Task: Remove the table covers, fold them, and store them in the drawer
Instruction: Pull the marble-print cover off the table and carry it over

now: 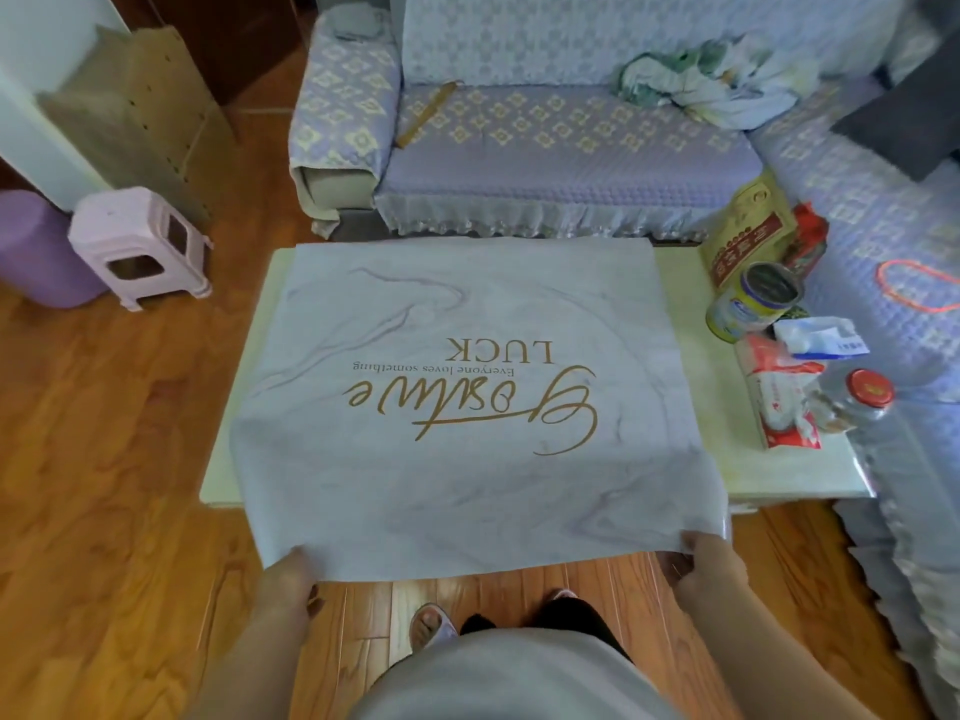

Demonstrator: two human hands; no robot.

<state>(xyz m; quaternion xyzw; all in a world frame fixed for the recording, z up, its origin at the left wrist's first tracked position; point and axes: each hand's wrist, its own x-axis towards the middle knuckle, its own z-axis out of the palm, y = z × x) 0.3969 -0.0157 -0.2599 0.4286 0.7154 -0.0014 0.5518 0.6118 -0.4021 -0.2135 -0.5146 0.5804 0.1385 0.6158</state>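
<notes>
The person's grey garment fills the bottom edge of the view, with two feet in open slippers (434, 623) on the orange-brown wooden plank floor (104, 485) just beyond it. The left hand (291, 569) pinches the near left corner of the pale grey marble-print table cover (467, 485), thumb on top and fingers curled beneath. The right hand (701, 556) grips the near right corner the same way; the fingers under the cloth are hidden.

The cover's near edge is lifted clear of the cream rectangular low table (779, 475) and overhangs the floor. The rest of the cover lies flat on the tabletop, reaching the far edge. It carries gold script and dark lettering, reading upside down from this position.

On the bare right strip of the table, near to far:
- a red-and-white plastic packet (779, 402)
- a clear glass jar with a red lid (867, 394)
- what appears to be a white tissue pack (815, 335), blurred
- an open yellow-and-blue tin can (753, 304)
- a tan paper bag with a red label (748, 231)

A pale pink plastic stool (140, 241) stands left of the table. Behind the table is a lilac patterned sofa (545, 148) with a crumpled cloth bundle (717, 80) on its seat.
</notes>
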